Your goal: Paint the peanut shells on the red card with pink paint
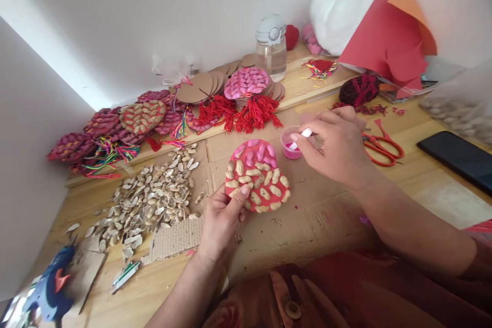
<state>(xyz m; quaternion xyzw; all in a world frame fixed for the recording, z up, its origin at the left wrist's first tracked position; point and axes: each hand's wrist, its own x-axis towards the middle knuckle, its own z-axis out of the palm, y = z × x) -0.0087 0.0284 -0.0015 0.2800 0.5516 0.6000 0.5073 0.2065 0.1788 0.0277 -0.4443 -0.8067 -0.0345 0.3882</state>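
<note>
My left hand [226, 215] grips the lower left edge of a red gourd-shaped piece [258, 177] covered with peanut shells, its thumb on top. The shells on the upper part are pink; the lower ones are plain tan. My right hand [334, 143] pinches a small white stick [302, 139], whose lower end is inside a small clear cup [288, 154] of pink liquid. The cup stands on the cardboard just right of the piece's top.
Loose shells [154, 195] spread at left, near a blue glue gun [54, 282]. Decorated pieces with tassels [253, 113] and a water jar [271, 54] line the back. Orange-handled scissors [384, 149] and a black phone [457, 156] lie at right.
</note>
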